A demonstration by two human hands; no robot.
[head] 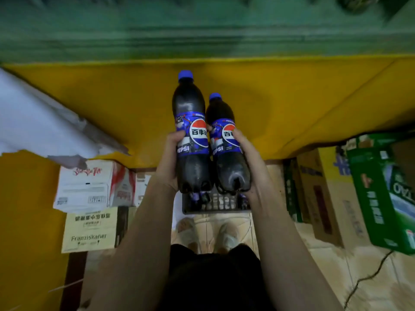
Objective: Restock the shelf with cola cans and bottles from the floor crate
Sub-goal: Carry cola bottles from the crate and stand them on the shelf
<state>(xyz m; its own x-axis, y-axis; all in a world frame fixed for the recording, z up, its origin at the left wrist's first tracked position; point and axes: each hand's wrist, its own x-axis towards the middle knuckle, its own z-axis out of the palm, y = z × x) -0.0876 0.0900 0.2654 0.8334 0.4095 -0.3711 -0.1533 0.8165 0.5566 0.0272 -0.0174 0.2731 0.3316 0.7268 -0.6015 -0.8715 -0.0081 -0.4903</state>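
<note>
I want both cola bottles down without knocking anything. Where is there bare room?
The yellow shelf board is bare ahead of the two blue-capped cola bottles, between the white sheet to the left and the green cartons to the right. Below is crowded: dark floor crate, cardboard boxes on both sides.

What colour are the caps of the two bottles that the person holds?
Both caps are blue, on the left bottle and the right bottle; the head view shows them.

Tiled floor bears dark crate and cardboard boxes
</note>
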